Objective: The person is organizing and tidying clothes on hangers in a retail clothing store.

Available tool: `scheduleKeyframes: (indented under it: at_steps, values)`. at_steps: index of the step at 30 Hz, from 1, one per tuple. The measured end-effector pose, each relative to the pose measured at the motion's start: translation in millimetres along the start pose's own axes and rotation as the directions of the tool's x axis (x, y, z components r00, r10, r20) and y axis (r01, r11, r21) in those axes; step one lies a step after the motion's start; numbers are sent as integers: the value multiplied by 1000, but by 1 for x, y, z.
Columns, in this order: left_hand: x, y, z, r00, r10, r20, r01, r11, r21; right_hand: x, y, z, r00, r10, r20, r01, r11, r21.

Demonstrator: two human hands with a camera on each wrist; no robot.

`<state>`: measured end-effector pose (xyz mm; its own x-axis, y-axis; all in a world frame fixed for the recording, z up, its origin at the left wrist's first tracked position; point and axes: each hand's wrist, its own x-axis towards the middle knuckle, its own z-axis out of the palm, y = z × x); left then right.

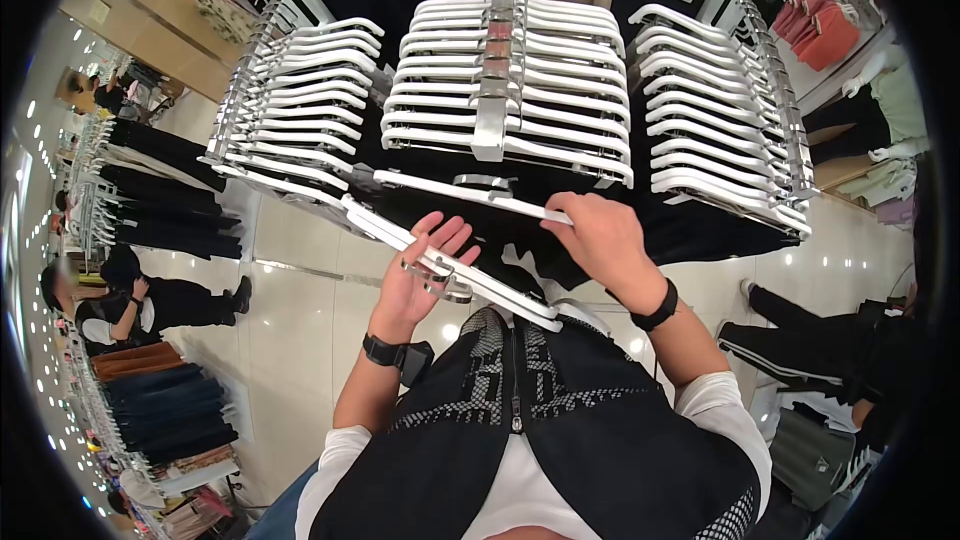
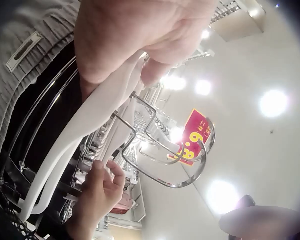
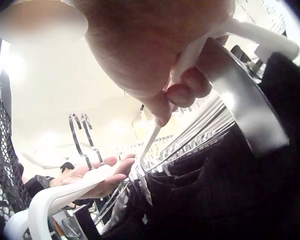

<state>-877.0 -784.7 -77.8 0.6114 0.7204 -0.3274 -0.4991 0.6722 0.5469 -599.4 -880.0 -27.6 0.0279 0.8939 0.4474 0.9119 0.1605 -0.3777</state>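
Note:
My left hand (image 1: 405,285) is palm up with fingers extended, carrying two white hangers (image 1: 495,297) across it. Their metal hooks (image 2: 165,155) stick out past the hand, and no garment shows on them. In the right wrist view, the fingers (image 3: 122,167) of this hand lie nearly straight under the hangers. My right hand (image 1: 605,245) pinches the near end of another white hanger (image 1: 460,190), thumb on one side and curled fingers on the other. Black trousers (image 3: 205,195) hang just below that hand.
A centre rail (image 1: 490,130) holds several white hangers with dark garments. Similar rows hang at its left (image 1: 310,90) and right (image 1: 705,110). A person (image 1: 130,290) is at the left; another person's striped trousers (image 1: 790,345) show at the right. A red price sign (image 2: 192,137) hangs overhead.

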Motion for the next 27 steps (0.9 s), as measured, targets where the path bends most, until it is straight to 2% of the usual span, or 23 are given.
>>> scheduleKeyframes:
  at_steps: [2, 3, 5, 6, 9, 20, 27]
  values:
    - [0, 3, -11, 999, 16, 52, -11, 995, -97, 4, 7, -9, 996, -56, -66, 55, 998, -22]
    - [0, 5, -8, 999, 11, 33, -6, 985, -170, 6, 11, -11, 993, -59, -99, 59, 998, -7]
    - [1, 6, -10, 995, 29, 92, -9, 977, -211, 12, 17, -15, 984, -68, -165, 72, 997, 18]
    - [2, 8, -10, 992, 40, 124, -10, 973, -229, 15, 18, -17, 988, -47, -150, 49, 999, 11]
    - [6, 8, -9, 990, 40, 132, -6, 970, -243, 27, 21, -16, 994, 4, -110, -1, 1000, 27]
    - [9, 7, -15, 981, 78, 175, -40, 976, -212, 32, 26, 12, 997, -62, -42, 58, 995, -86]
    - [8, 7, -16, 977, 87, 195, -46, 977, -208, 27, 29, 15, 976, -119, -182, 87, 981, -176]
